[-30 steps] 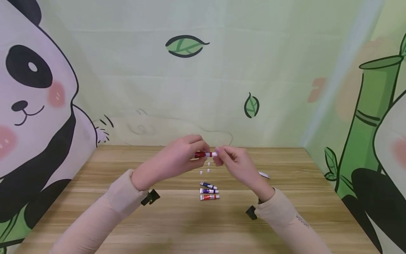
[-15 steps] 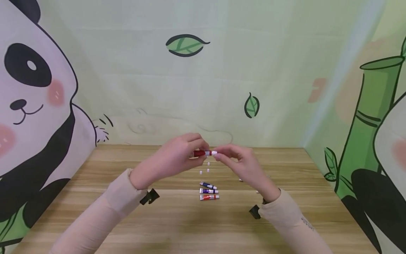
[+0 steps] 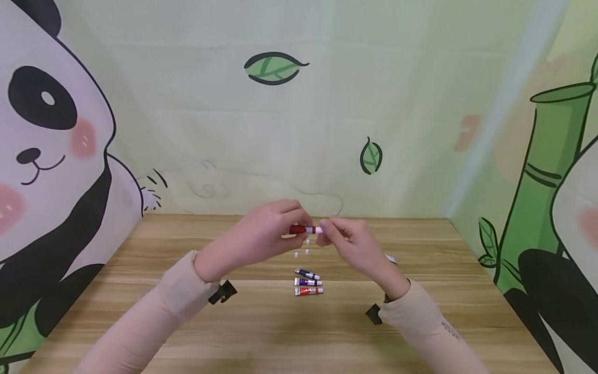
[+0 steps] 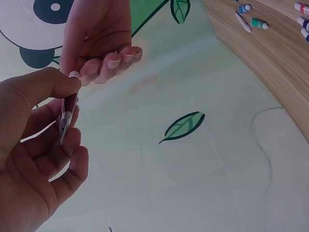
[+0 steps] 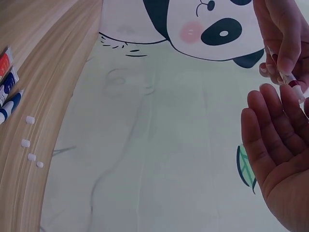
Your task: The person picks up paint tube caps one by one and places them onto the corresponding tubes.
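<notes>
My left hand point(image 3: 257, 236) grips a dark red paint tube point(image 3: 298, 229), held level above the table with its capped end to the right. At that end is a white cap point(image 3: 319, 230), pinched between thumb and finger of my right hand point(image 3: 352, 246). In the left wrist view, the tube point(image 4: 70, 102) sits between thumb and fingers. The right wrist view shows the cap point(image 5: 298, 93) partly hidden by my right fingers. Below the hands lie a blue tube point(image 3: 307, 274), a purple-blue tube point(image 3: 308, 282) and an orange-red tube point(image 3: 308, 291), side by side.
Several small white caps point(image 5: 25, 143) lie on the wooden table point(image 3: 261, 322) beyond the tubes. To the right, the left wrist view has a green tube point(image 4: 259, 23), a blue tube point(image 4: 245, 8) and a slim white one point(image 4: 243, 22). A printed cloth point(image 3: 327, 124) stands behind.
My right fingers stretched forward half a second ago and are now curled back again at the cap. The left hand and red tube have shifted only slightly; the tubes on the table stay put.
</notes>
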`<state>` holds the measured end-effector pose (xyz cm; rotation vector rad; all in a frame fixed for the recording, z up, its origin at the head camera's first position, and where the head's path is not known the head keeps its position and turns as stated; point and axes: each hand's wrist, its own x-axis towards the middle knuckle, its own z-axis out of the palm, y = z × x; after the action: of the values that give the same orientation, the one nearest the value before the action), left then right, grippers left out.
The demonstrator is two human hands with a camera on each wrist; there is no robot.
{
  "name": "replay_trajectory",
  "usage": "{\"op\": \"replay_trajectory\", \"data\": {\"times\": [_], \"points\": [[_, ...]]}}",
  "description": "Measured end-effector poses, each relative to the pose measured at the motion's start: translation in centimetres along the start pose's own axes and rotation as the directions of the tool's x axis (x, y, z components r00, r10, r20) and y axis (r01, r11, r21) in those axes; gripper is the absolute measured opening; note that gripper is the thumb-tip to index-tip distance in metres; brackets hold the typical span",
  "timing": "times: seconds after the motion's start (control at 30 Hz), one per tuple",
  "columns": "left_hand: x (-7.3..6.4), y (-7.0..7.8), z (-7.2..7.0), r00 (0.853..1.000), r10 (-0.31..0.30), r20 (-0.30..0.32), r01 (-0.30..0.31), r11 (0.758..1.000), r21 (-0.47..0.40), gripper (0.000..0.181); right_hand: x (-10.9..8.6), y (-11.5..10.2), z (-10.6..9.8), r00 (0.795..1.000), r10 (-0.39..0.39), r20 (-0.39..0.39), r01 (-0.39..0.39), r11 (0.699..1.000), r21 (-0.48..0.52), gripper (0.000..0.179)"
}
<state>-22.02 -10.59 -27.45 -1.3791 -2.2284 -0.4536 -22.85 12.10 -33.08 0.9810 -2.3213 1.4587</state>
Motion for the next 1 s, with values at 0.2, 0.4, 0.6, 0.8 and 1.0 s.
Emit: {"op": "replay_trajectory", "data": {"times": [0.2, 0.4, 0.6, 0.8, 1.0], "points": [[-0.12, -0.16, -0.01, 1.000, -0.024, 0.015, 0.024, 1.000, -0.009, 0.012, -0.36, 0.13, -0.41, 1.000, 0.005, -0.007, -0.005, 1.000, 0.009, 0.022], [-0.15, -0.34, 0.04, 1.000, -0.023, 0.012, 0.023, 1.000, -0.011, 0.012, -0.52, 0.06, -0.72, 0.999, -0.041, -0.001, 0.041, 0.999, -0.009, 0.016], [-0.07, -0.16, 0.13, 0.999, -0.028, 0.024, 0.029, 0.999, -0.043, 0.012, -0.55, 0.23, -0.42, 0.998, -0.067, 0.014, 0.068, 0.996, -0.055, 0.013], [0.11, 0.10, 0.18, 0.999, -0.031, 0.024, 0.032, 0.998, -0.058, 0.013, -0.45, 0.10, -0.27, 0.996, -0.083, 0.034, 0.085, 0.995, -0.058, 0.015], [0.13, 0.24, 0.24, 0.998, -0.048, 0.028, 0.050, 0.993, -0.105, 0.014, -0.49, 0.26, -0.39, 0.993, -0.113, 0.027, 0.113, 0.993, -0.025, 0.013]]}}
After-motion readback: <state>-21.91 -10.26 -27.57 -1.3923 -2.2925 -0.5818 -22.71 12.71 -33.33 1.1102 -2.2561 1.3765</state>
